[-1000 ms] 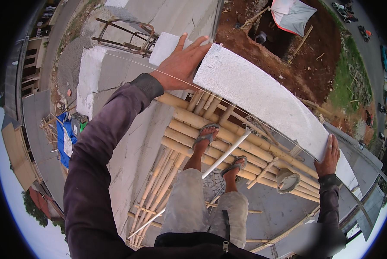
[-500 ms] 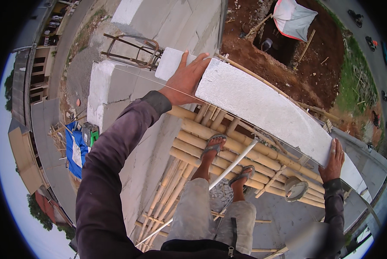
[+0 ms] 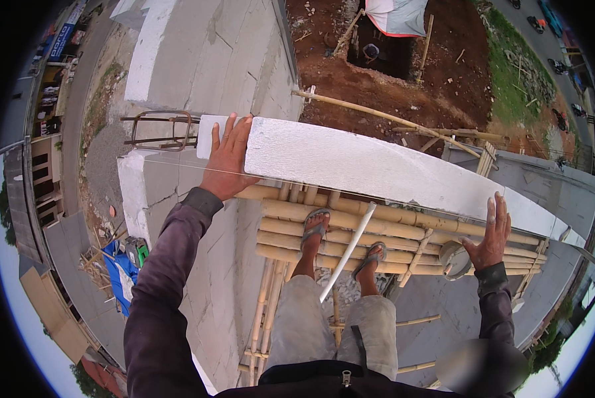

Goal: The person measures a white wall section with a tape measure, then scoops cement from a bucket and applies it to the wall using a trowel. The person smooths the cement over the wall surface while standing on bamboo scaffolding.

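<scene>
A long white row of lightweight concrete block [image 3: 350, 156] tops the wall in front of me, curved by the lens. My left hand [image 3: 229, 159] lies open at its left end, fingers stretched over the joint with a short white block piece [image 3: 208, 132]. Farther right, my right hand [image 3: 490, 233] is open, thumb spread, fingertips at the block's near edge. Whether they touch it I cannot tell. A thin string [image 3: 184, 166] runs along the near side of the row and passes my left hand. Left of the short piece, a rusty rebar cage [image 3: 158, 129] sticks out.
My sandalled feet stand on a bamboo platform [image 3: 284, 240]. A white pipe [image 3: 350, 249] slants between them, and a mortar-stained bucket [image 3: 454, 260] sits below my right hand. Beyond the wall, a person [image 3: 371, 51] is in a dug pit [image 3: 400, 63], under a pale sheet [image 3: 397, 14].
The view has turned, so the block row lies more level. My right hand has shifted from the block's top to its near edge, thumb now spread. My left hand remains at the left end.
</scene>
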Demonstrator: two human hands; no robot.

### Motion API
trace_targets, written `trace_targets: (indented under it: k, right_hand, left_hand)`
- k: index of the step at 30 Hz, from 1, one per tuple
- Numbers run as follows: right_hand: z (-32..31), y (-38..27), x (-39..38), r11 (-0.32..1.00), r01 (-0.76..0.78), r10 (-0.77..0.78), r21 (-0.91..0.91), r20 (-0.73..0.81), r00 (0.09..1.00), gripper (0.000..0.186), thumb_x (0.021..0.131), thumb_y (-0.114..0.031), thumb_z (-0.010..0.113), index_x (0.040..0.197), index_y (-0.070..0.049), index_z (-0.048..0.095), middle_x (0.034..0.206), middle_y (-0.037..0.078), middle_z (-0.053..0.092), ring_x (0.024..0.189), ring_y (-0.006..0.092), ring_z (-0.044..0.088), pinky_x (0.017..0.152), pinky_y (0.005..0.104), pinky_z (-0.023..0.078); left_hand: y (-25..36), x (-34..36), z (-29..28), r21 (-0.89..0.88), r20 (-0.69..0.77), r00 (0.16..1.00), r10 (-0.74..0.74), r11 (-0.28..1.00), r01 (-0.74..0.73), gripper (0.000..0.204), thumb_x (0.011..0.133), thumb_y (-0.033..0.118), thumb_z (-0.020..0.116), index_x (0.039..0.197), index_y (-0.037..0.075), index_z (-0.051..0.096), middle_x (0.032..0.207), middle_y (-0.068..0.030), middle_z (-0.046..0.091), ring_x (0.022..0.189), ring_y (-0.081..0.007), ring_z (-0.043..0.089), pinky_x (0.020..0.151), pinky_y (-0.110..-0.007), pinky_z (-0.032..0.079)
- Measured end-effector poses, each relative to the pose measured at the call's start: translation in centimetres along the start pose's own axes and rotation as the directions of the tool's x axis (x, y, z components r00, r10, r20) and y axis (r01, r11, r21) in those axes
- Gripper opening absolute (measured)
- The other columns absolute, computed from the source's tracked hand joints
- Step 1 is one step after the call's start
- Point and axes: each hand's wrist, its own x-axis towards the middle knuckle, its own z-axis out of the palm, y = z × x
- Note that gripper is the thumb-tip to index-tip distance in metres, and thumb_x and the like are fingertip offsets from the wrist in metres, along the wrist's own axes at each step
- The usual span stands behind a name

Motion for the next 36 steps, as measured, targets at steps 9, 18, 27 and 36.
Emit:
trace_targets:
  k: [9, 18, 27, 36]
  right_hand:
    - [1.5, -1.7, -11.8, 0.934, -0.291, 0.290, 0.206, 0.040, 0.956, 0.101, 0.066, -0.020, 0.086, 0.151, -0.008, 0.033, 0.154, 0.016, 0.036, 0.146, 0.0362, 0.030, 0.117, 0.0521, 0.023]
    - [1.4, 8.7, -4.3, 0.948, -0.315, 0.311, 0.031, 0.094, 0.946, 0.117, 0.065, -0.029, 0.089, 0.157, -0.019, 0.019, 0.161, 0.007, 0.025, 0.150, 0.0320, 0.021, 0.117, 0.0581, 0.024]
    - [2.2, 10.6, 3.4, 0.981, -0.139, 0.173, -0.132, 0.302, 0.937, 0.118, 0.066, -0.035, 0.090, 0.157, -0.023, 0.017, 0.161, 0.002, 0.024, 0.152, 0.0286, 0.016, 0.119, 0.0642, 0.020]
    - [0.8, 11.1, 3.3, 0.992, -0.087, 0.110, -0.089, 0.306, 0.946, 0.115, 0.065, -0.035, 0.091, 0.156, -0.021, 0.021, 0.161, 0.005, 0.025, 0.152, 0.0309, 0.015, 0.118, 0.0654, 0.020]
  left_hand:
    - [12.0, -13.1, -1.5, -0.184, 0.073, 0.993, -0.092, 0.977, 0.105, 0.071, 0.063, 0.004, 0.081, 0.126, 0.005, 0.050, 0.130, -0.0144, 0.047, 0.141, -0.0373, 0.033, 0.120, -0.060, 0.015]
    - [16.9, 1.3, -8.1, 0.099, 0.079, 0.980, 0.184, 0.977, -0.191, 0.096, 0.059, 0.015, 0.089, 0.142, 0.007, 0.041, 0.150, -0.0148, 0.035, 0.147, -0.0358, 0.024, 0.122, -0.060, 0.009]
    - [18.8, 6.4, -5.7, 0.280, 0.281, 0.946, 0.159, 0.930, -0.239, 0.107, 0.063, 0.019, 0.088, 0.152, 0.005, 0.030, 0.159, -0.0152, 0.027, 0.151, -0.0338, 0.016, 0.122, -0.059, 0.004]
    - [19.3, 6.1, -5.7, 0.308, 0.306, 0.945, 0.113, 0.928, -0.211, 0.107, 0.064, 0.019, 0.087, 0.152, 0.003, 0.029, 0.158, -0.0155, 0.028, 0.151, -0.0353, 0.016, 0.121, -0.059, 0.005]
